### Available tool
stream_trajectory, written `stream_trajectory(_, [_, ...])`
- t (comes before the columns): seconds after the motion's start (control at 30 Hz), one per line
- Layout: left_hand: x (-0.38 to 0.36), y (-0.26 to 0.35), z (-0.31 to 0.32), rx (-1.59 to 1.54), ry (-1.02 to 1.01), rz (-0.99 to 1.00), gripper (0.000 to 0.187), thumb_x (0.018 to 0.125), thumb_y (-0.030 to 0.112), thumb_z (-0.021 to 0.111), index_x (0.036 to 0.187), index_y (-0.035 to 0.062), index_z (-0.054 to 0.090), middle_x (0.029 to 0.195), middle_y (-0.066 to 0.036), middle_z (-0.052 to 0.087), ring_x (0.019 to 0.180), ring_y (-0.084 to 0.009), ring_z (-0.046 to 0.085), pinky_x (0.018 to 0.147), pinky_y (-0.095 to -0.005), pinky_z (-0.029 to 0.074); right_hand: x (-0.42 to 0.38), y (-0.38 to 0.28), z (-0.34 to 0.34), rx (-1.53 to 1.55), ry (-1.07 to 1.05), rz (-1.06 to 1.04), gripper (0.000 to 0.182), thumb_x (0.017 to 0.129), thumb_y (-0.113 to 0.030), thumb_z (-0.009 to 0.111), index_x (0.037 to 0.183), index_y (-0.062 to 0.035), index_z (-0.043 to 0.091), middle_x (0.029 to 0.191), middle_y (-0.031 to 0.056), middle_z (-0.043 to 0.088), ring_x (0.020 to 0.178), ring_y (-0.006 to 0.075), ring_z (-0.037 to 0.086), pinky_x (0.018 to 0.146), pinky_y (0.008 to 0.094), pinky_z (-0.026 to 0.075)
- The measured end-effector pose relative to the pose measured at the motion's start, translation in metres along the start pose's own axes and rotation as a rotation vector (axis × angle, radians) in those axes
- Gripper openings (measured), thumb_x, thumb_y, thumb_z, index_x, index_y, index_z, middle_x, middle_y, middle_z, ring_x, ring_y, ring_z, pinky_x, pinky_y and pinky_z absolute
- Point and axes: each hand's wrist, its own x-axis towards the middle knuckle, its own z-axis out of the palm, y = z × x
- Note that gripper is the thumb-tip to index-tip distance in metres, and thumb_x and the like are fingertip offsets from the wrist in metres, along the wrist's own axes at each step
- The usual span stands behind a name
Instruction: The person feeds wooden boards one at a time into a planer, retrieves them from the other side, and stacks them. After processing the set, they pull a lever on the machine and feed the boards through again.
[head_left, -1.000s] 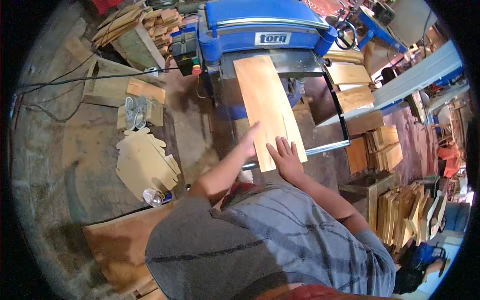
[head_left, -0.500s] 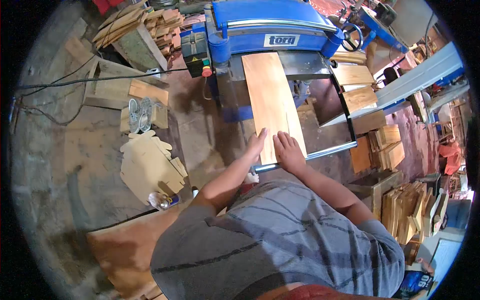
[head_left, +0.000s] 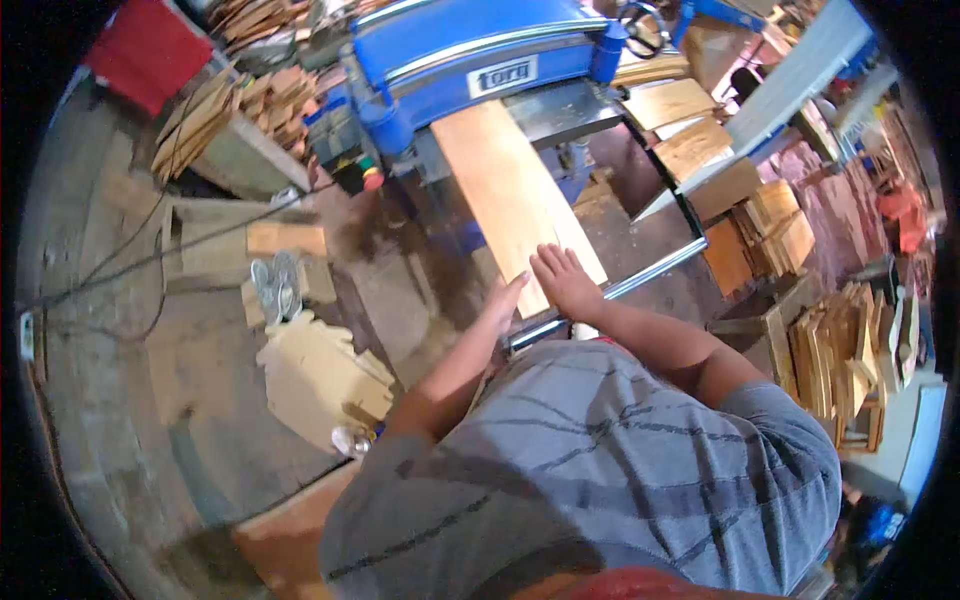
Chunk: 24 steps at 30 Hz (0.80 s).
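A long, pale wooden board (head_left: 505, 190) lies flat with its far end at the mouth of a blue thickness planer (head_left: 480, 55) marked "torq". Near the board's close left corner is my left hand (head_left: 506, 300); its thumb shows on the edge and its other fingers are mostly hidden beside or under the wood. My right hand (head_left: 567, 284) rests flat on top of the near end, fingers stretched forward. Beneath that end runs a shiny metal roller (head_left: 655, 268) on the planer's frame.
To the left stand a wooden crate (head_left: 205, 245), a pair of grey shoes (head_left: 278, 287) and a cut cardboard sheet (head_left: 325, 375). A black cable (head_left: 150, 265) crosses there. Stacked boards (head_left: 835, 345) and a grey beam (head_left: 800, 75) are on the right.
My view has turned, so the planer and board appear tilted and shifted left. My right hand's fingers are stretched straighter on the board. Both hands stay at its near end.
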Motion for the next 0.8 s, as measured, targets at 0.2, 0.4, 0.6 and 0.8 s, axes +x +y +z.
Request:
stream_trajectory(0.2, [0.02, -0.01, 0.014, -0.097, 0.02, -0.016, 0.039, 0.094, 0.022, 0.06, 0.122, -0.003, 0.049, 0.114, -0.013, 0.06, 0.101, -0.0229, 0.06, 0.086, -0.0366, 0.05, -0.046, 0.019, -0.018, 0.098, -0.092, -0.013, 0.057, 0.088, -0.014, 0.048, 0.143, -0.0027, 0.035, 0.149, 0.0206, 0.032, 0.139, 0.0363, 0.03, 0.113, 0.0531, 0.024])
stream_trajectory(0.4, [0.075, 0.004, 0.021, -0.46, -0.006, -0.022, 0.047, 0.098, 0.025, 0.052, 0.136, -0.0005, 0.039, 0.129, -0.018, 0.054, 0.114, -0.0314, 0.057, 0.097, -0.0452, 0.048, -0.072, 0.043, -0.027, 0.154, -0.14, -0.031, 0.061, 0.088, -0.011, 0.048, 0.146, -0.0062, 0.03, 0.153, 0.0181, 0.027, 0.144, 0.0329, 0.022, 0.117, 0.0502, 0.02])
stream_trajectory(0.6, [0.087, 0.019, 0.072, -0.409, 0.013, -0.076, 0.051, 0.098, 0.025, 0.053, 0.139, -0.0017, 0.036, 0.135, -0.018, 0.049, 0.12, -0.0333, 0.052, 0.101, -0.048, 0.044, -0.111, 0.117, -0.046, 0.204, -0.089, -0.086, 0.064, 0.085, -0.007, 0.051, 0.146, -0.0144, 0.034, 0.154, 0.0145, 0.027, 0.143, 0.0313, 0.024, 0.117, 0.048, 0.022])
stream_trajectory(0.8, [0.082, 0.02, 0.195, -0.275, -0.158, 0.033, 0.05, 0.092, 0.012, 0.057, 0.136, -0.0043, 0.04, 0.131, -0.017, 0.052, 0.122, -0.0283, 0.051, 0.105, -0.0411, 0.041, -0.203, 0.242, -0.091, 0.338, 0.099, 0.029, 0.063, 0.079, -0.006, 0.059, 0.139, -0.0205, 0.046, 0.148, 0.0124, 0.039, 0.138, 0.0324, 0.035, 0.114, 0.048, 0.027])
